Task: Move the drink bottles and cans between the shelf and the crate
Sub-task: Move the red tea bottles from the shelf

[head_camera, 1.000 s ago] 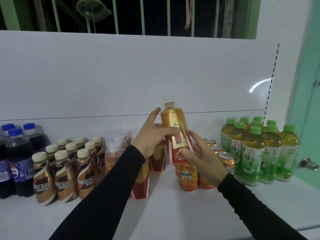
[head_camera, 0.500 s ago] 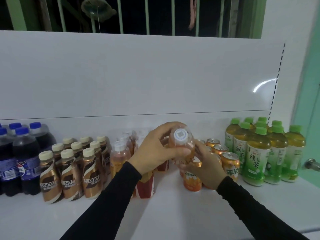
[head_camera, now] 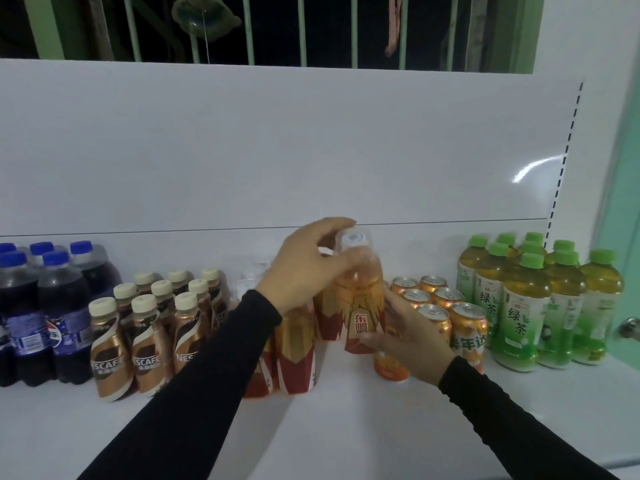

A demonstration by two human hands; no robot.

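A gold-and-red energy drink bottle [head_camera: 364,303] with a clear cap stands upright in the middle of the white shelf [head_camera: 346,417]. My left hand [head_camera: 304,268] curls round its neck and shoulder from the left. My right hand [head_camera: 412,337] holds its lower label from the right. More gold-and-red bottles [head_camera: 296,348] stand just left of it, partly behind my left sleeve. Orange cans [head_camera: 446,306] sit directly right of it. No crate is in view.
Dark cola bottles [head_camera: 45,306] stand at the far left, then brown coffee bottles [head_camera: 149,330]. Green tea bottles [head_camera: 540,299] fill the right end. A white back panel rises behind the shelf. A door knob [head_camera: 628,327] sticks out at the right edge.
The bottle came down from chest height, where it was held tilted, and now stands upright among the other gold-and-red bottles. Both hands stayed on it.
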